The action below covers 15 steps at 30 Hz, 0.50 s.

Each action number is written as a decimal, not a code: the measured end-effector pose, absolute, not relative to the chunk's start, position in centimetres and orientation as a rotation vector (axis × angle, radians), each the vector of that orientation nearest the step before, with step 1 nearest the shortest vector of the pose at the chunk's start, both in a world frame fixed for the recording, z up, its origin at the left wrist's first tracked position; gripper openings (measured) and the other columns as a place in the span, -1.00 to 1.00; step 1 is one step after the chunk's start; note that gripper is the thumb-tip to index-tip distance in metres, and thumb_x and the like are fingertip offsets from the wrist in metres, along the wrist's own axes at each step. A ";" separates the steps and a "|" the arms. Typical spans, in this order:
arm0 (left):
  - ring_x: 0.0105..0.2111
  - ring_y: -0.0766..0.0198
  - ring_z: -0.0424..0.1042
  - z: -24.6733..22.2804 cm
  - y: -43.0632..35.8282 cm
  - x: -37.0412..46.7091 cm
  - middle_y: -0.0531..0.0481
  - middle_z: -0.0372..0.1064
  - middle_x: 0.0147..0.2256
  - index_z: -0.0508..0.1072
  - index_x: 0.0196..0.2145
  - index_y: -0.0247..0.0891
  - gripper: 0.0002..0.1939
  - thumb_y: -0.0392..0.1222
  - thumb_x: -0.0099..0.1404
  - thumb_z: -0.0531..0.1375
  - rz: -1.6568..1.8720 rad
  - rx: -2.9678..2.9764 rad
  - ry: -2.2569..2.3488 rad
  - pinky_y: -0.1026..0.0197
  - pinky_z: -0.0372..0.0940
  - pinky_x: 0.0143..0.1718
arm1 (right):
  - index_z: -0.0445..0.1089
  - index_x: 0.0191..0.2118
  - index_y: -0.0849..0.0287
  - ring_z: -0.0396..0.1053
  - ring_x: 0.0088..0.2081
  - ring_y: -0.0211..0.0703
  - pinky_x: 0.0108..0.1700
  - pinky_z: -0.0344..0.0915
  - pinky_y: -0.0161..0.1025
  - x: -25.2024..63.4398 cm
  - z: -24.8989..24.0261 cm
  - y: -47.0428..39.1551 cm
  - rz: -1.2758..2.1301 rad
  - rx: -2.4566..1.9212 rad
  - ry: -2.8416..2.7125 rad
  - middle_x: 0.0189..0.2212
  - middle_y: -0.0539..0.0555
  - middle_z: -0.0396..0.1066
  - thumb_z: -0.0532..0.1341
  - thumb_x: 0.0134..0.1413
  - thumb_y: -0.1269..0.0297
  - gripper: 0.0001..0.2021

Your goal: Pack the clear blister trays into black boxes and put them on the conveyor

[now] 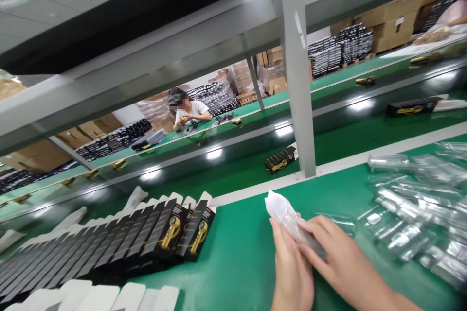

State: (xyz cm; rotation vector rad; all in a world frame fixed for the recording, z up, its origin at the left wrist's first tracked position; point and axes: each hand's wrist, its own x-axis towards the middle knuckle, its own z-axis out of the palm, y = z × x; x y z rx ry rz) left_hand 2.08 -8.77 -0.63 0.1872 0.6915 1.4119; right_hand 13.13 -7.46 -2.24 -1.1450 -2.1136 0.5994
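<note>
Green flat worktop (233, 248) lies on the near side of the grey metal post (299, 82). Left of the post: a long row of black cardboard boxes with gold print (146, 238). Right of it: a loose pile of clear plastic trays (404, 204). Nearer than its foot, left hand (292, 272) and right hand (339, 250) are both closed on a slim, white, translucent-wrapped bundle (289, 218). Contents indistinct. Judged light, wrap soft and slippery, easily creased; best held lightly around the middle.
</note>
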 end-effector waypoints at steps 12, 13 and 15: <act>0.10 0.12 0.27 -0.8 -8.9 2.4 -0.17 0.25 0.10 0.02 0.18 -0.20 -0.44 -0.20 0.29 0.15 1.455 0.498 0.840 0.12 0.19 0.10 | -0.13 0.30 -0.09 -0.06 0.27 -0.05 0.22 0.09 0.02 15.5 -2.3 -6.2 0.801 -1.169 -2.088 0.29 0.06 -0.06 -0.03 0.29 0.09 -0.49; 0.11 0.12 0.25 -0.8 -8.9 2.5 -0.16 0.24 0.11 0.00 0.19 -0.18 -0.41 -0.19 0.29 0.15 1.459 0.508 0.826 0.13 0.18 0.10 | -0.18 0.32 -0.07 -0.09 0.28 -0.07 0.24 0.05 0.01 15.6 -2.4 -6.0 0.874 -1.157 -2.095 0.31 0.05 -0.09 -0.05 0.30 0.08 -0.47; 0.14 0.13 0.22 -0.9 -9.1 2.9 -0.16 0.22 0.12 -0.03 0.22 -0.17 -0.36 -0.18 0.27 0.17 1.470 0.515 0.817 0.14 0.17 0.12 | -0.12 0.32 -0.03 -0.06 0.28 -0.09 0.26 0.02 -0.04 15.6 -2.6 -5.9 0.990 -1.100 -2.136 0.29 0.04 -0.03 -0.05 0.30 0.05 -0.48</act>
